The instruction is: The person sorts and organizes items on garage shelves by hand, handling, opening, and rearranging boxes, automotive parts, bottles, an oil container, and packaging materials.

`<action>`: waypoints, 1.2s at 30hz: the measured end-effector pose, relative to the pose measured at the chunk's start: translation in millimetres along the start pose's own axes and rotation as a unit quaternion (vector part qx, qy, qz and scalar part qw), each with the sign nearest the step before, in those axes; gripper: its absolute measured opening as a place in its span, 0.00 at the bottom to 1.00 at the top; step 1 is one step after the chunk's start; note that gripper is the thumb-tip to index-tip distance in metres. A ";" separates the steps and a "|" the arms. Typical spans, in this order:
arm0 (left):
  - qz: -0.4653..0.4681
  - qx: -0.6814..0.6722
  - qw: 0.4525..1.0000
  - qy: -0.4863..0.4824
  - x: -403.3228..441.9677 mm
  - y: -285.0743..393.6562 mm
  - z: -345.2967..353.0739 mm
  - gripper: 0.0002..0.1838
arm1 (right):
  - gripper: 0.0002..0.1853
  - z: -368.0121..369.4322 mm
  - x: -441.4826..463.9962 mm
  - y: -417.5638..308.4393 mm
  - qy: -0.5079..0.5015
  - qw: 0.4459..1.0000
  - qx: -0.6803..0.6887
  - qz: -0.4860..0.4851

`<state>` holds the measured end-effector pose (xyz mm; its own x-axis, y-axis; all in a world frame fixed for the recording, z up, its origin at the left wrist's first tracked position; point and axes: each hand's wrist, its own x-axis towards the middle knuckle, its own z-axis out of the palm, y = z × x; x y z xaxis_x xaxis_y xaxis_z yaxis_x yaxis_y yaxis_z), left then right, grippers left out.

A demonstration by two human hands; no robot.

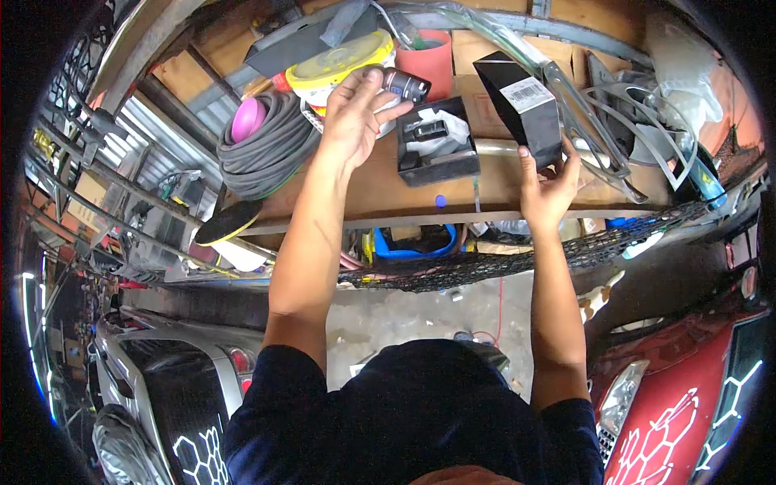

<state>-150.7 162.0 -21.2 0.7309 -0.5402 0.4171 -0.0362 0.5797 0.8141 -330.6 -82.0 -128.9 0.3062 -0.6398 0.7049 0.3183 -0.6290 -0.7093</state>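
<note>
My left hand pinches a small dark bottle between thumb and fingers, above the wooden shelf. My right hand grips the lower end of a black box that has a white label and is held tilted. Between the two hands, an open black box rests on the shelf. Inside it lie a small dark bottle and white packing material. A small blue round cap lies in front of this box.
A coiled grey hose with a pink bowl sits at left. Behind are a yellow-lidded bucket and a red pot. Metal frames lie at right. Black netting hangs along the shelf's front. Cars stand below.
</note>
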 end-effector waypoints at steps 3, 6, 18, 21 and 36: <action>-0.016 0.017 0.998 0.054 -2.7 -6.5 5.8 0.14 | 0.34 0.1 0.6 2.5 0.005 0.999 -0.022 -0.022; -0.035 0.030 0.997 0.068 -4.3 -9.0 4.4 0.13 | 0.34 0.7 0.2 0.1 -0.004 1.000 0.016 0.007; 0.000 0.116 0.989 -0.087 -41.8 19.0 95.7 0.10 | 0.36 0.4 -1.8 -2.1 -0.012 0.999 0.028 0.029; 0.020 0.089 0.989 -0.117 -43.5 24.9 110.0 0.09 | 0.35 1.8 0.9 7.6 -0.016 0.999 0.028 0.002; 0.034 0.059 0.992 -0.110 -49.7 31.3 127.1 0.12 | 0.37 0.5 -1.1 8.1 -0.013 1.000 0.025 0.013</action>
<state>-274.8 129.4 34.9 0.5575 -0.6299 0.5407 -0.1690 0.5516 0.8168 -327.9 -86.1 -135.3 0.3375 -0.6444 0.6862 0.3531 -0.5891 -0.7268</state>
